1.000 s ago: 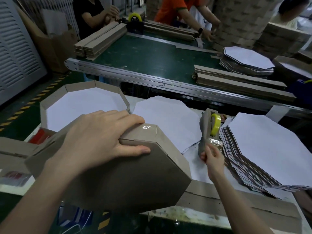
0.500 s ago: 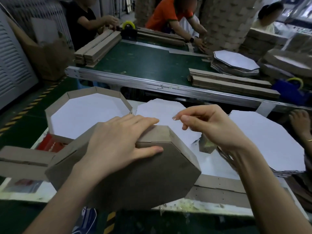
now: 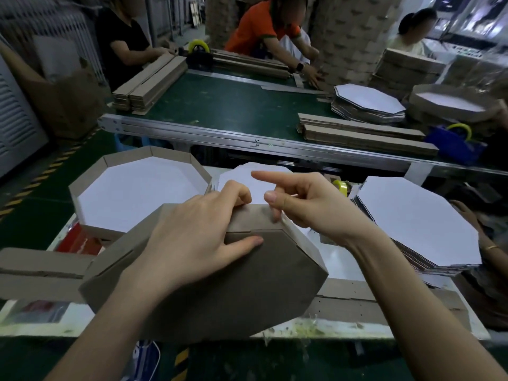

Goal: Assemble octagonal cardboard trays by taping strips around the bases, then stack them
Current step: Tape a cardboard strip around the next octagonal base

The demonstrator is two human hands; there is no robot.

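Holding the octagonal cardboard tray [image 3: 233, 284] up on its edge at the near side of the white worktable [image 3: 338, 259], the left hand [image 3: 192, 237] grips it; the fingers curl over the top wall and the thumb lies flat on the brown base, which faces the person; I think the tray is stood up like this so the top wall is easy to reach and the join is easy to see; the right hand [image 3: 310, 204] is at that same wall, just beside the left fingers; its thumb and one bent finger touch the edge of the wall, and its first finger sticks straight out; it may be rubbing tape down over the join, but clear tape is too hard to see, so I cannot tell if this hand pinches something or only presses; the tape dispenser [image 3: 339, 185] with its yellow roll stands just behind the right hand, partly hidden, near enough to pull the next piece fast; a finished tray [image 3: 132, 199] sits white side up to the back left, likely where this one will be stacked; a loose white base [image 3: 255, 177] lies between that tray and the dispenser; a pile of bases [image 3: 412, 229] waits on the right and flat cardboard strips [image 3: 41, 268] on the left, so new parts are close by
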